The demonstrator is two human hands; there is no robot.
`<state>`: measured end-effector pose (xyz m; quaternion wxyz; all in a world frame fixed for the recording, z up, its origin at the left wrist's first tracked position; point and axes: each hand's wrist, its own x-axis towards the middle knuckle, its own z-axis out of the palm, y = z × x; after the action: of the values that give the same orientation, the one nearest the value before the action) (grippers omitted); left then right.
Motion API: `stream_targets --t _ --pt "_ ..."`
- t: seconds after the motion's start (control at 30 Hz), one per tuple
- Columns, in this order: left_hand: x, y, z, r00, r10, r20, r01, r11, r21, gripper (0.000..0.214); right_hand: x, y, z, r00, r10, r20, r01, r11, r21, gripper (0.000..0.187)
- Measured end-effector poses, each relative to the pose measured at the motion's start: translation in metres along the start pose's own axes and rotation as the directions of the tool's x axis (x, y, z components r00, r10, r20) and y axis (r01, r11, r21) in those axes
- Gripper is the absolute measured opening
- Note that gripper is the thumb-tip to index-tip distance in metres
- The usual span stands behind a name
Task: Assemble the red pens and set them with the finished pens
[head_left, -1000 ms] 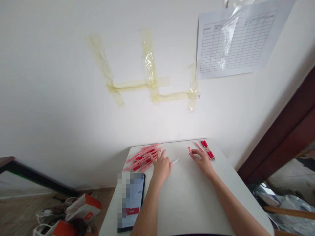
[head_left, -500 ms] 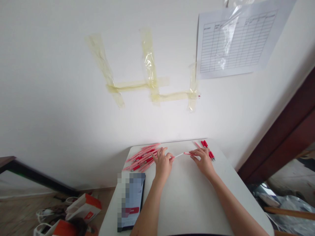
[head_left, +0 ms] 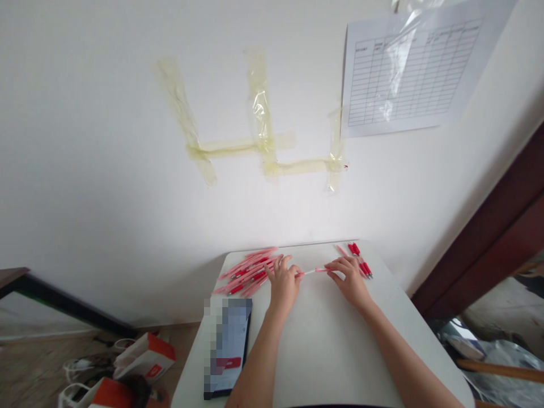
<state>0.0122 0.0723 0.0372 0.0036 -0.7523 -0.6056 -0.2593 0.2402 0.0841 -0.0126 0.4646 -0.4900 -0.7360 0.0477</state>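
Observation:
My left hand [head_left: 284, 284] pinches one end of a thin white and red pen refill [head_left: 312, 272] above the white table [head_left: 323, 340]. My right hand [head_left: 349, 277] pinches a red pen part at the refill's other end, so both hands meet along one line. A heap of several pink and red pens [head_left: 246, 269] lies just left of my left hand. A few red pens [head_left: 359, 259] lie beyond my right hand at the far right of the table.
A phone [head_left: 227, 345] with a lit screen lies at the table's left front edge. The wall with tape strips [head_left: 259, 113] and a printed sheet [head_left: 408, 73] rises straight behind the table. Red and white boxes [head_left: 144, 357] sit on the floor at left.
My right hand moved left with its red part and met the tip of the refill that my left hand lifted; the gap between both hands has closed.

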Motion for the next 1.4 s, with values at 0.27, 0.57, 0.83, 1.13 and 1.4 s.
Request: stream_targets --t 0.27,0.57,0.83,1.13,1.4 --pt "-0.001 0.000 0.002 0.999 0.054 0.001 -0.054 0.998 0.010 0.008 0.000 -0.004 0.000 0.999 -0.039 -0.021 0.037 0.997 -0.070 0.017" --pt "-0.001 0.003 0.002 0.996 0.087 0.016 -0.086 0.995 -0.052 0.004 -0.002 -0.012 0.003 0.999 -0.019 0.045 0.020 0.999 -0.031 0.019" --pt "-0.001 0.005 0.002 0.995 0.091 0.048 -0.085 0.990 -0.115 0.008 -0.001 -0.010 0.002 0.999 -0.020 0.050 0.022 0.999 -0.032 0.020" --pt "-0.002 0.005 0.003 0.994 0.104 0.043 -0.097 0.985 -0.144 0.008 -0.001 -0.015 0.001 0.999 -0.024 0.036 0.027 0.998 -0.063 0.019" --pt "-0.002 0.005 0.003 0.993 0.108 0.044 -0.101 0.985 -0.138 0.009 -0.001 -0.014 0.004 0.997 -0.034 0.065 0.038 0.997 -0.063 0.021"
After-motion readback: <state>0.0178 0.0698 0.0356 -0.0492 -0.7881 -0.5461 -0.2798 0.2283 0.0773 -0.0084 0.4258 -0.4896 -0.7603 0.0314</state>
